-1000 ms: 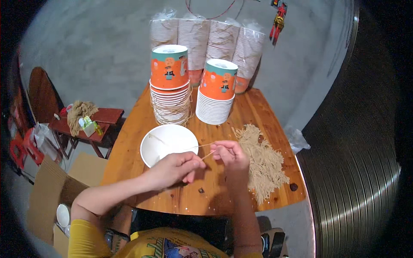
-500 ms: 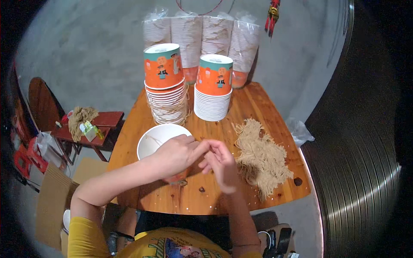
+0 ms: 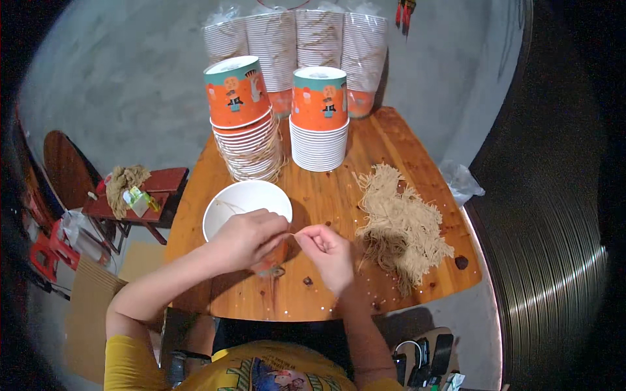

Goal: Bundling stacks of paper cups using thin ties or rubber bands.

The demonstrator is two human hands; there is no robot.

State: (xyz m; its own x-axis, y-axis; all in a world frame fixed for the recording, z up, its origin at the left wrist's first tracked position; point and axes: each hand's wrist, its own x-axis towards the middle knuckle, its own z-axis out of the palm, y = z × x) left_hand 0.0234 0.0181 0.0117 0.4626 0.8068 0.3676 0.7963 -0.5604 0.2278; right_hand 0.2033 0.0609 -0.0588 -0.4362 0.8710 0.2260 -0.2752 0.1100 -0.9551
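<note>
A thin tan string [image 3: 291, 235] runs between a right hand [image 3: 326, 257] and a left hand [image 3: 250, 238] beside a paper bowl [image 3: 266, 197] on a wooden worktop [image 3: 326, 202].

The right thumb and forefinger pinch the string; the left hand, curled over the bowl's near side, seems closed on it too, fingertips partly hidden. The step looks like fine strand work; the next move seems to call for a firm, delicate pinch. The round bowl, smooth white inside, sits at ten o'clock from the string. At three o'clock lies a shaggy heap of strands [image 3: 417, 218]. At eleven and twelve o'clock stand a strand-draped stack of upturned tubs [image 3: 239, 98] and a neater stack [image 3: 319, 144].
</note>
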